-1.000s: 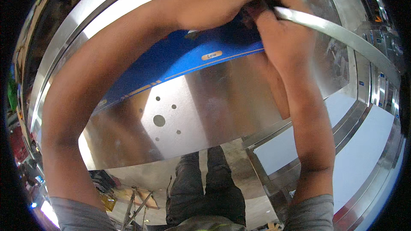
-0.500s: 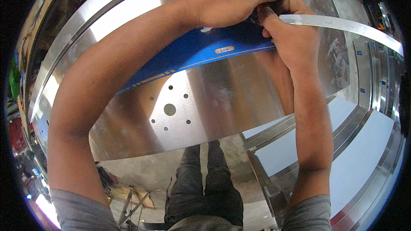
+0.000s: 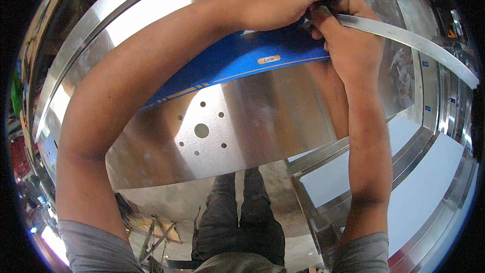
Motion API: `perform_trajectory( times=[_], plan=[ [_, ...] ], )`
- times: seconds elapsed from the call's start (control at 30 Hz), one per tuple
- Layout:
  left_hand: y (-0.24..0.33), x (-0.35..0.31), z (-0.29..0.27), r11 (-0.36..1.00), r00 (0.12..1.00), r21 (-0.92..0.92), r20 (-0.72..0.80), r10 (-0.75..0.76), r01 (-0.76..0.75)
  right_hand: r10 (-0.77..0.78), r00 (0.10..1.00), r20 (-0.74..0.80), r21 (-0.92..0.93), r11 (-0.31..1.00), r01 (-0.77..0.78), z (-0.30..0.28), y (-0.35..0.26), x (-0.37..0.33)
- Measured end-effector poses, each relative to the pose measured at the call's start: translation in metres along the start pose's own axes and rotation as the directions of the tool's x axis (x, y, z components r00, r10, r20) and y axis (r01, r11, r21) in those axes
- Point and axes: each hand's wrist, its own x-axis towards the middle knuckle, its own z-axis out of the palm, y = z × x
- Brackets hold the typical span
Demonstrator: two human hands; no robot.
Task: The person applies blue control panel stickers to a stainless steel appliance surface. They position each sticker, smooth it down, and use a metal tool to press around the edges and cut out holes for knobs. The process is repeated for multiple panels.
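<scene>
My left hand [image 3: 288, 0] is closed at the top of the view, fingers bent against my right hand; what lies under them is hidden. My right hand [image 3: 356, 40] is wrapped round a flat silver metal strip [image 3: 409, 38], which runs out to the right edge. Both hands meet above a blue label panel [image 3: 237, 65] with orange lines and a small pale tag. It lies on a shiny metal sheet [image 3: 283, 106]. A large round hole [image 3: 201, 130] ringed by several smaller holes is cut in the sheet's near part. The fingertips are partly in shadow.
At lower right stand metal frames with white panels [image 3: 429, 182]. Steel units with small blue labels [image 3: 429, 86] line the far right. A folding metal stand [image 3: 154, 235] is on the floor at lower left. Shelving [image 3: 38, 45] with clutter runs along the left rim.
Both hands have shifted slightly to the right, still pressed together. The strip's outer end sits a little lower at the right edge. The sheet looks almost unmoved.
</scene>
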Motion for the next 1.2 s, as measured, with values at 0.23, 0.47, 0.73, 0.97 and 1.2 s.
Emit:
perform_trajectory(
  times=[0.23,0.47,0.73,0.97,1.2],
  plan=[
    [0.004,0.002,0.002,0.993,0.992,0.036,-0.066,-0.111,0.114,0.029,0.999,-0.020,0.054,0.998,-0.028,0.002,0.002,-0.002],
    [0.004,0.002,0.003,1.000,1.000,-0.002,-0.007,0.001,-0.001,-0.080,0.996,-0.032,0.075,0.994,0.082,0.004,0.009,0.001],
    [0.006,-0.003,-0.001,0.994,0.999,0.103,-0.032,-0.030,0.033,-0.018,1.000,-0.003,0.052,0.998,0.018,0.001,0.011,0.000],
    [0.008,-0.008,0.010,0.993,0.987,0.112,-0.156,-0.027,0.045,-0.064,0.998,-0.020,0.041,0.997,0.064,0.005,0.009,0.001],
    [0.004,-0.004,-0.003,0.998,0.998,-0.023,-0.032,-0.062,0.061,-0.101,0.995,-0.004,-0.209,0.973,0.098,0.007,-0.003,0.000]
  ],
)
